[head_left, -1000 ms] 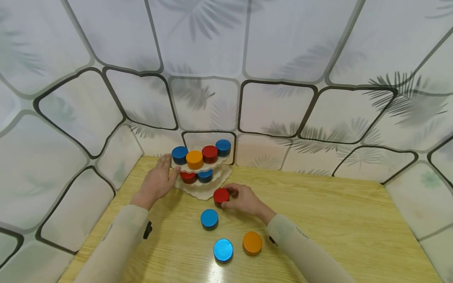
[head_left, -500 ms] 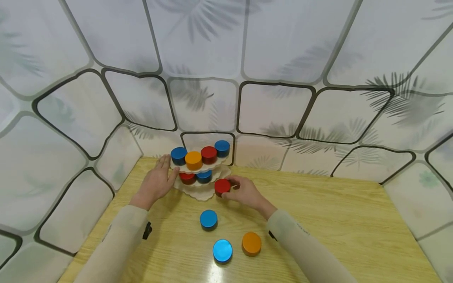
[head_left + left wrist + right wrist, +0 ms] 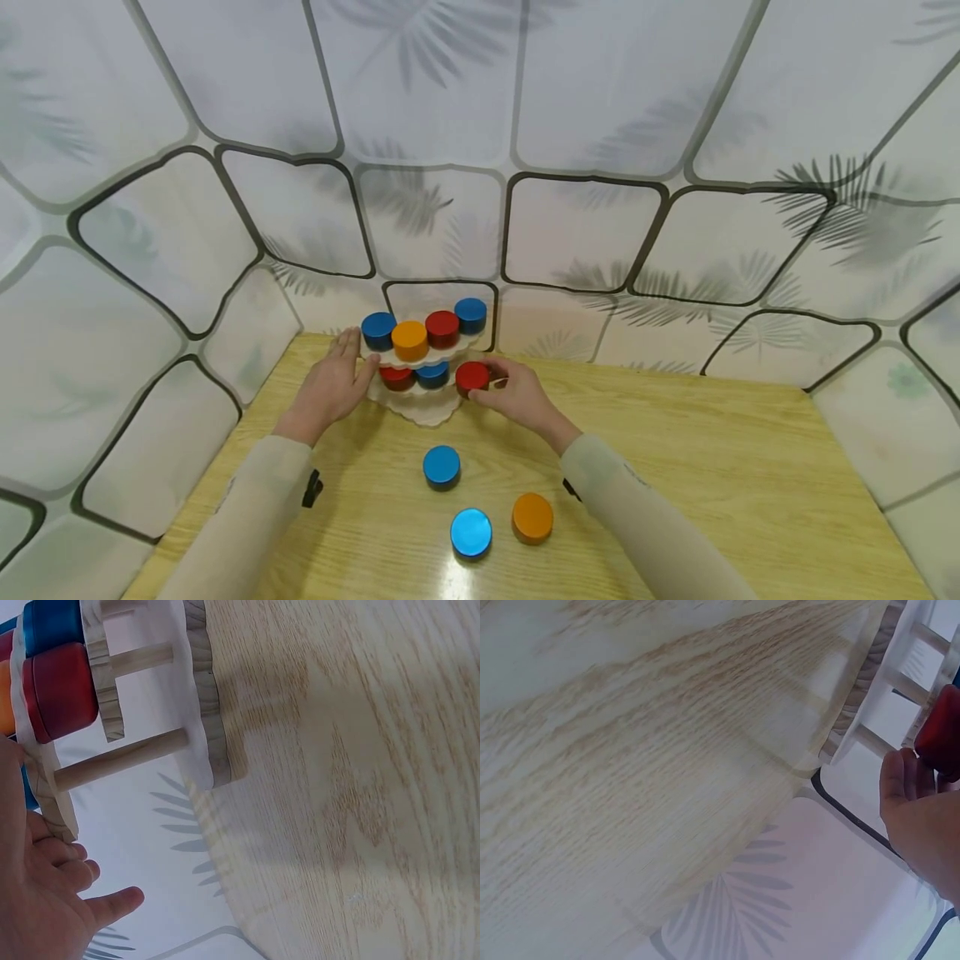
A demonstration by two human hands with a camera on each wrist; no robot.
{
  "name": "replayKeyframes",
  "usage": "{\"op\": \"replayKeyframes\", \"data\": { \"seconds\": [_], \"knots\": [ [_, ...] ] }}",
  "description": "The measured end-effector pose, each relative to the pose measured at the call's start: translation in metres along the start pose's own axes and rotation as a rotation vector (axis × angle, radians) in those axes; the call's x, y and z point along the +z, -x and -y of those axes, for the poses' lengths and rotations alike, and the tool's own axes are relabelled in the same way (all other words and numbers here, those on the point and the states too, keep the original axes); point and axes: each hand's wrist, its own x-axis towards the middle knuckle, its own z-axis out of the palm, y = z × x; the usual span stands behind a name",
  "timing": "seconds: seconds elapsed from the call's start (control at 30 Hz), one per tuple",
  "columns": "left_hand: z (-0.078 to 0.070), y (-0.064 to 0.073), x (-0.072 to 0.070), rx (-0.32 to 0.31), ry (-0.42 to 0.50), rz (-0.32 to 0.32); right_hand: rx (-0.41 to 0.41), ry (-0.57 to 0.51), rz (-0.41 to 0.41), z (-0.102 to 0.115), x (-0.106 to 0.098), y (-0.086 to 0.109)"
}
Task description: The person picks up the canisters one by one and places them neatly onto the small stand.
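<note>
A tiered wooden stand point(image 3: 422, 410) with scalloped edges stands near the back wall. My left hand point(image 3: 330, 390) grips the left edge of its top tier; in the left wrist view the fingers point(image 3: 67, 859) come against the board's edge. My right hand point(image 3: 521, 398) pinches a red round tin point(image 3: 472, 377) between thumb and fingers at the right end of the middle tier. That tier also bears another red tin point(image 3: 397, 379) and a blue tin point(image 3: 432, 376), partly hidden by the tier above. In the right wrist view the held tin point(image 3: 939, 735) shows beside the dowels.
Several tins, including an orange one point(image 3: 410, 340), line the top tier. On the wooden table point(image 3: 675, 467) in front lie two blue tins, one nearer the stand point(image 3: 442, 467) and one nearer the front point(image 3: 471, 533), plus an orange tin point(image 3: 532, 518). Patterned walls point(image 3: 585, 233) enclose the table.
My right hand has carried the red tin from beside the bottom tier's front right edge up and back to the middle tier. The left hand has stayed in place at the stand.
</note>
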Motion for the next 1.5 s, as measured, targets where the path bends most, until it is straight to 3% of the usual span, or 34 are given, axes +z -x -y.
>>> {"op": "replayKeyframes", "data": {
  "seconds": [1.5],
  "knots": [
    [0.002, -0.001, 0.002, -0.011, 0.012, 0.007, 0.062, -0.027, -0.127, 0.011, 0.015, -0.020]
  ]
}}
